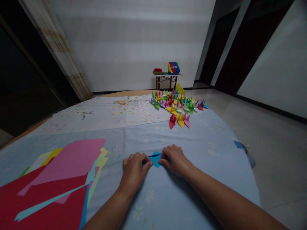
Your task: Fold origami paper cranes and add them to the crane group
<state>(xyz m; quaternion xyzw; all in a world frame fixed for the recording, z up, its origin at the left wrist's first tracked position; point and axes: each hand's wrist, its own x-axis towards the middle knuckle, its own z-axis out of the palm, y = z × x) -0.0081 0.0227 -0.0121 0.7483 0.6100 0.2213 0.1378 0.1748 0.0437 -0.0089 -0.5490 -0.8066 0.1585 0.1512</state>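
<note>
A small folded piece of blue paper [155,159] lies on the light blue cloth [196,150] in front of me. My left hand [134,167] presses on its left side with curled fingers, thumb and forefinger pinched at the paper's edge. My right hand [174,159] holds its right side, fingers bent down onto the fold. Most of the paper is hidden under both hands.
A stack of coloured paper sheets [59,182], red, pink, yellow and teal, lies at the left. Several folded paper cranes [178,107] stand in a cluster farther back on the cloth. A small table [166,78] with a colourful box stands by the wall. Bare floor [275,153] at the right.
</note>
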